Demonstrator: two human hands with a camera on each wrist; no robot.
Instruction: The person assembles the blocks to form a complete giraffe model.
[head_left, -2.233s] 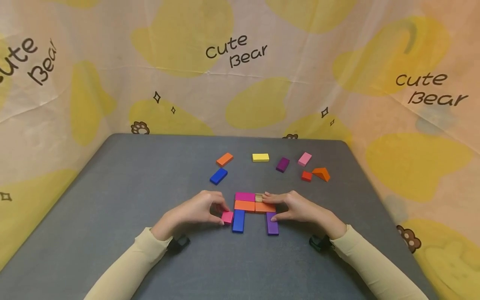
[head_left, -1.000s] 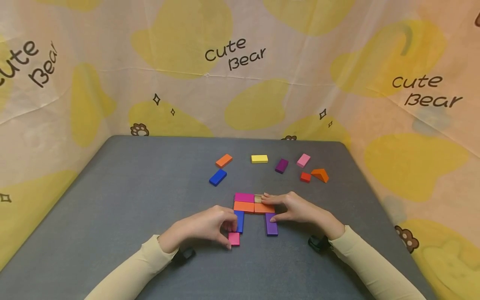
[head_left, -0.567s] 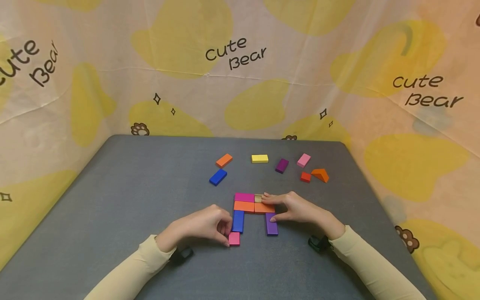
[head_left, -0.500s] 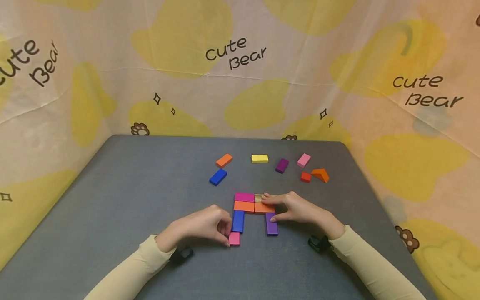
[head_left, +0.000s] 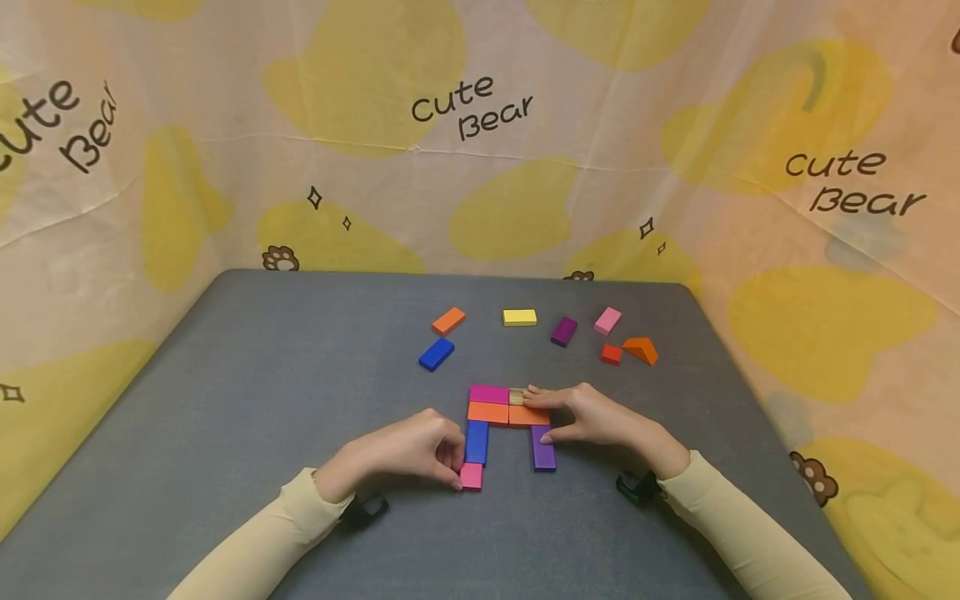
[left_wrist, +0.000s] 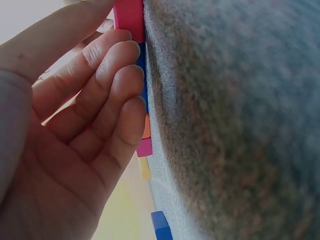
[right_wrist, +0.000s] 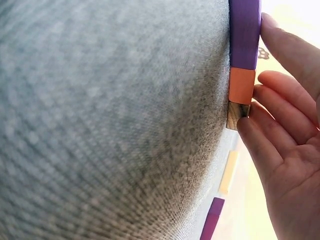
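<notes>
My left hand is at the left side of a small pink block, thumb against its edge. The pink block lies at the near end of an upright-running blue block, and the left fingers lie along these blocks in the left wrist view. My right hand rests its fingers on the bare-wood block and the right orange block, with the thumb on the purple block. A left orange block and a magenta block complete the flat cluster's top.
Beyond the cluster on the grey table lie loose blocks: orange, blue, yellow, dark purple, light pink, red and an orange wedge-like one. A printed cloth hangs behind.
My left hand has carried the pink block from the blue block's left side to its near end, then shifted it slightly right. The right hand stays in place.
</notes>
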